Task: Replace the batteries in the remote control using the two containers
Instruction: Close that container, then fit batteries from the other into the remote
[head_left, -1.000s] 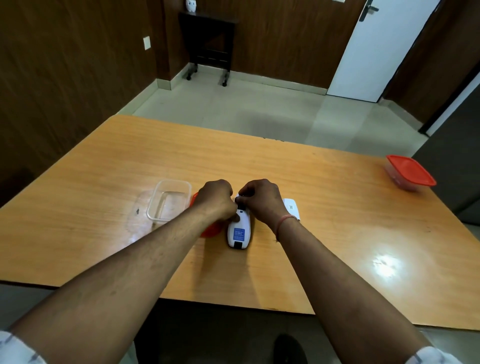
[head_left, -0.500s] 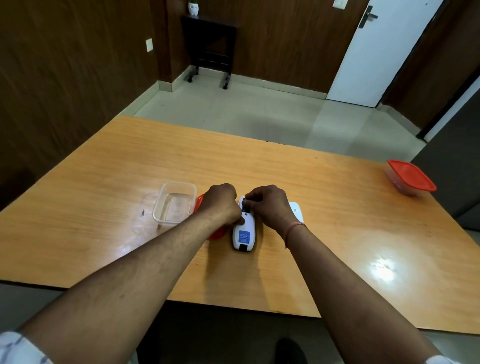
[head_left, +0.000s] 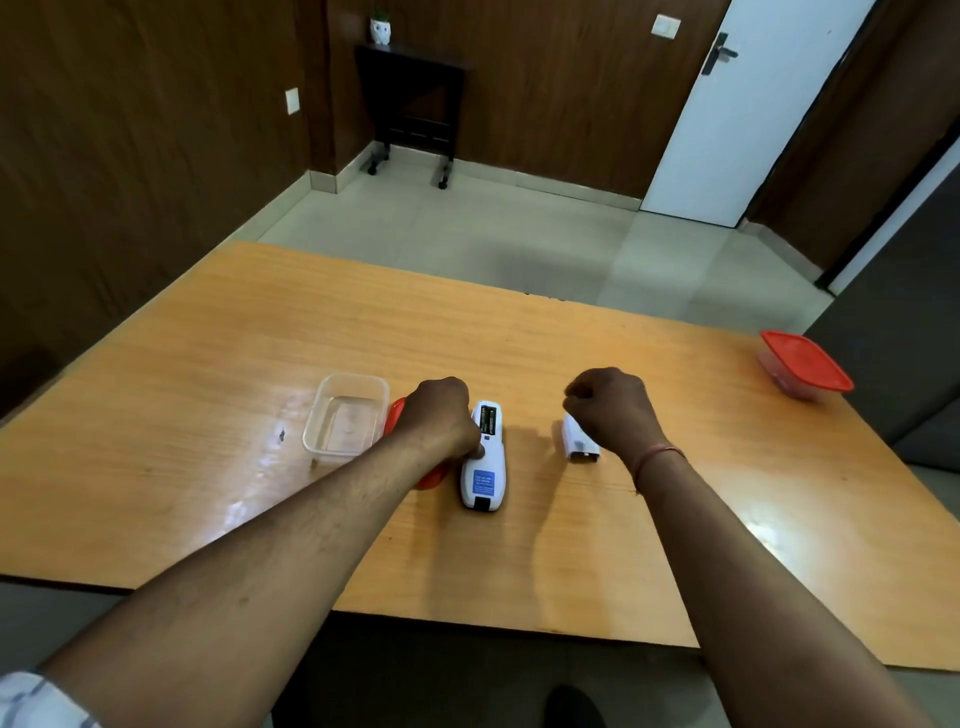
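I see the wooden table (head_left: 260, 374) spread under both of my hands. Far off to the right of my right hand (head_left: 610, 408), near the table's edge, sits a closed container with a red lid (head_left: 802, 364). Just left of my left hand (head_left: 441, 415) stands a clear container (head_left: 345, 418) with no lid on, and a red lid (head_left: 397, 415) peeks out from beneath that wrist. The white remote control (head_left: 485, 460) lies face down between my hands, its battery bay uncovered with batteries (head_left: 488, 420) showing; my left hand is curled, thumb pressing on its back. My right hand hangs clear of it, fingers curled tight; whether it pinches anything, I cannot tell. The white battery cover (head_left: 579, 441) lies just under it.
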